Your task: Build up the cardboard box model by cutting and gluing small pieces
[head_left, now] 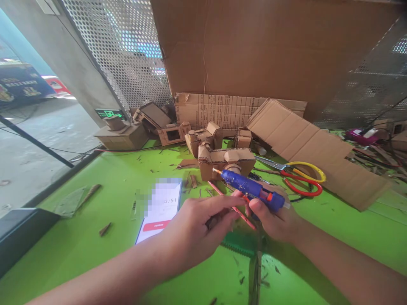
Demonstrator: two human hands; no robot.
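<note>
My right hand (280, 216) is wrapped round a blue glue gun (244, 185), whose nozzle points up and to the left. My left hand (206, 220) has its thumb and fingers pinched together beside the gun's underside, on a thin pinkish-red stick (243, 217) that slants down to the right. Just behind the nozzle stands a brown cardboard model (210, 162) with block-like parts. A lit phone (163, 203) lies on the green table, left of my left hand and partly hidden by it.
Scissors (302, 173) with red and yellow handles lie at right of the models, by a large cardboard sheet (305, 144). More cardboard pieces (122, 135) line the back of the green table (111, 262). Scraps are scattered about. A dark object (25, 233) sits at the left edge.
</note>
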